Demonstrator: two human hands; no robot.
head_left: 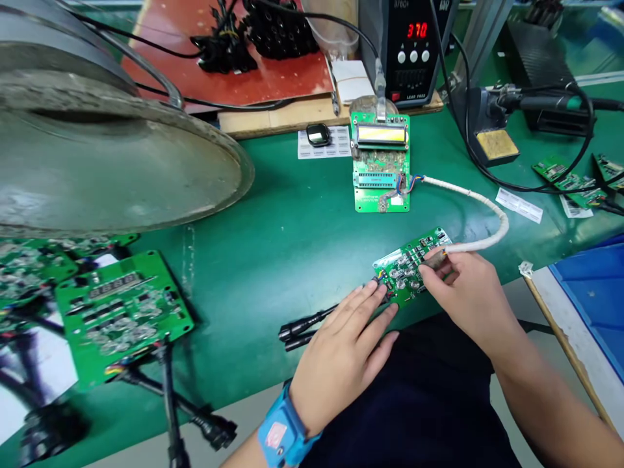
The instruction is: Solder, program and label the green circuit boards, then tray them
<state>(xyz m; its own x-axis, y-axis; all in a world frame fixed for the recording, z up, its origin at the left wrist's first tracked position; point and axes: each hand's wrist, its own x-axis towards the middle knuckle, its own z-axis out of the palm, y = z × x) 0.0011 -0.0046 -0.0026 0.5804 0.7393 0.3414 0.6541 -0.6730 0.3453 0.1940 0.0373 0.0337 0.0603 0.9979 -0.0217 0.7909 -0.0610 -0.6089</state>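
A small green circuit board lies near the front edge of the green mat. My left hand, with a blue wrist strap, rests flat with fingers stretched out, its fingertips on the board's near left corner. My right hand is closed in a pinch on the connector end of a white sleeved cable at the board's right side. That cable runs back to a green programmer board with a yellow LCD. Black leads stick out left from the small board.
A larger green board with black cables lies at left, beside more boards. A big grey lamp shade overhangs the left. At the back stand a soldering station reading 370, an iron holder, a red mat, labels, and a blue bin at right.
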